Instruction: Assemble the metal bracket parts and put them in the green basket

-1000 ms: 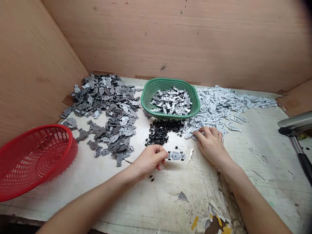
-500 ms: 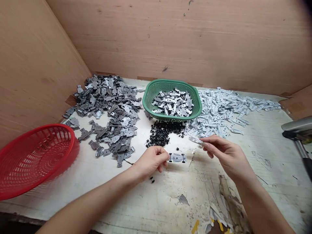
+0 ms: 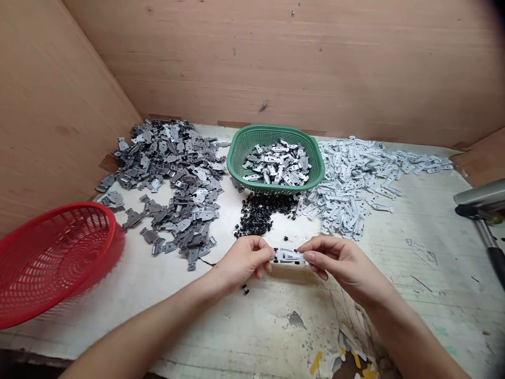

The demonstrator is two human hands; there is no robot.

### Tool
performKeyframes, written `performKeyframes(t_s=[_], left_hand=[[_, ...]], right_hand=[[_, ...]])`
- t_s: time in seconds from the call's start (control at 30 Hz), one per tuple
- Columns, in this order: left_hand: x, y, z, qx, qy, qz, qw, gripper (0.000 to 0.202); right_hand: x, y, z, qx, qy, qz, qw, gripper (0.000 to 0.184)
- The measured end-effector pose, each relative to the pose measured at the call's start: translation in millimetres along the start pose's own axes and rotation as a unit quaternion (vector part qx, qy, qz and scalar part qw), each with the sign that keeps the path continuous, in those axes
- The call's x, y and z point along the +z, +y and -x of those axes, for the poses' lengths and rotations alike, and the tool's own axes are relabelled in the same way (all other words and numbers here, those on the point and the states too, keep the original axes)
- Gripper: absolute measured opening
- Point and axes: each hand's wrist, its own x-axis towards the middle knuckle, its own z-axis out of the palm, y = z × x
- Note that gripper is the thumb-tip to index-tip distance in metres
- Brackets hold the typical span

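Between my two hands is a small toy race car (image 3: 289, 256), a whitish body piece lying over a grey base with black wheels. My left hand (image 3: 248, 259) pinches its left end between thumb and fingers. On the right end, the fingers and thumb of my right hand (image 3: 335, 259) are closed over the white body. Just beyond lies a heap of black wheel axles (image 3: 256, 216). One loose wheel axle (image 3: 245, 289) rests on the table below my left hand, and another small axle (image 3: 286, 239) lies past the car.
A green basket (image 3: 232, 168) holding several assembled cars stands at the back. Grey base pieces (image 3: 185, 179) are heaped left, white body pieces (image 3: 351, 179) right. A red basket (image 3: 114, 237) tilts at the left. A metal tool arm (image 3: 481, 200) juts in at right. Cardboard walls (image 3: 236, 68) enclose the table.
My right hand has moved left and down, bringing the white body piece onto the grey base with wheels. My left hand keeps its pinch. The view has shifted slightly.
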Motion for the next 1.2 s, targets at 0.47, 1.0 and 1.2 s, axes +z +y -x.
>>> performKeyframes(t_s=[0.47, 1.0, 1.2], left_hand=[[-1.1, -3, -1, 0.003, -0.009, 0.008, 1.000, 0.017], [-1.1, 3, 3, 0.012, -0.029, 0.079, 0.996, 0.023], [1.2, 0, 5, 0.030, -0.084, 0.010, 0.996, 0.035]], right_hand=[[4, 1, -1, 0.015, 0.011, 0.000, 1.000, 0.030], [8, 6, -4, 0.037, -0.054, -0.005, 0.998, 0.038], [20, 11, -4, -0.022, -0.070, 0.077, 0.994, 0.033]])
